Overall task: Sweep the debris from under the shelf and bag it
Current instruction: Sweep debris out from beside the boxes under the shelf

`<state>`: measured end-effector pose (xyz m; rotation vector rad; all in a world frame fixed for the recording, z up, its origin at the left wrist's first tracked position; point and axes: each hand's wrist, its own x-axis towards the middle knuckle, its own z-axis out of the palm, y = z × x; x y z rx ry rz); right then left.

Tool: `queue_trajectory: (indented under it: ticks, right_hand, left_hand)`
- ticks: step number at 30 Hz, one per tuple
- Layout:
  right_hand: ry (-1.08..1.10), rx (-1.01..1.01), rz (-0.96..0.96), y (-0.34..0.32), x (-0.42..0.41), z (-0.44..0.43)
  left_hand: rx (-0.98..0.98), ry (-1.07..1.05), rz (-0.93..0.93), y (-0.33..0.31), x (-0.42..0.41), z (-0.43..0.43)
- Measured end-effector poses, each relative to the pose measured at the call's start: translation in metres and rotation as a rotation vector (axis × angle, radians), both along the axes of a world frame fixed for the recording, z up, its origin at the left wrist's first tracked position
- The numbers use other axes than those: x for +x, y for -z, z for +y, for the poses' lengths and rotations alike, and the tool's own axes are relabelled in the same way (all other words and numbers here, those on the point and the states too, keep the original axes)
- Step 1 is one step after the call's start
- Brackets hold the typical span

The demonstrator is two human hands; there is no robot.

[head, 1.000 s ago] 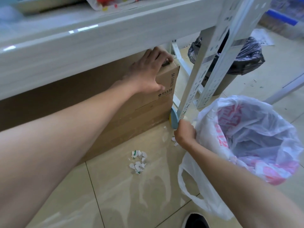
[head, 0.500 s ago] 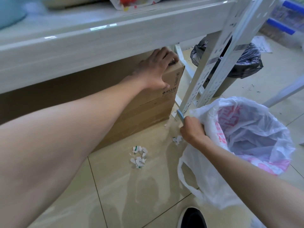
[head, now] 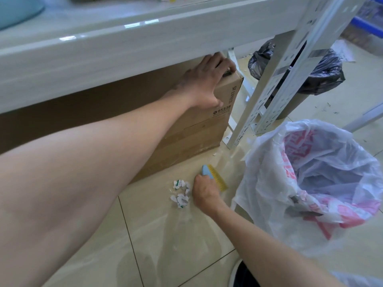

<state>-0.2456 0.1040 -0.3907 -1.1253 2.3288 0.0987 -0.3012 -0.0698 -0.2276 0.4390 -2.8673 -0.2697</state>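
**Gripped: brush (head: 216, 178) in right hand (head: 204, 194), cardboard box (head: 196, 131) under left hand (head: 205, 85)**

Right hand: fingers curled round the blue handle of a small brush. Its yellow bristles show on the side toward the bag. Left hand: fingers hooked over the top edge of the cardboard box, thumb on its front face. The box stands beneath the shelf (head: 103, 48), beyond the right hand.

Containers:
- Plastic bag (head: 267, 156), white with red print, mouth wide open, just right of the right hand. A few pale scraps show low inside; the folds obscure the rest.
- Bin (head: 327, 75) with black liner, well beyond the bag and behind the perforated shelf upright (head: 275, 85). Contents hidden.

Debris (head: 181, 194): a loose cluster of small crumpled paper scraps, white with green and dark marks. It lies on the tiled floor (head: 165, 245) immediately left of the right hand, in front of the box. A few stray flecks (head: 214, 154) lie by the box's lower corner, beyond the brush.
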Motion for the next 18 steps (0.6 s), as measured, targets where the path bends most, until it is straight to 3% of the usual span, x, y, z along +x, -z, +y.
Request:
queue_trajectory:
  ticks: [9, 14, 18]
  right_hand:
    - [0.183, 0.005, -0.180, -0.034, -0.029, -0.007]
    - [0.222, 0.014, -0.182, -0.057, -0.054, -0.008]
    - [0.314, -0.046, -0.306, -0.059, -0.068, -0.007]
  left_hand:
    - [-0.029, 0.000, 0.007, -0.006, 0.004, 0.004]
    - [-0.033, 0.066, -0.068, -0.012, 0.017, 0.003]
    - [-0.048, 0.108, -0.131, -0.015, 0.045, -0.002]
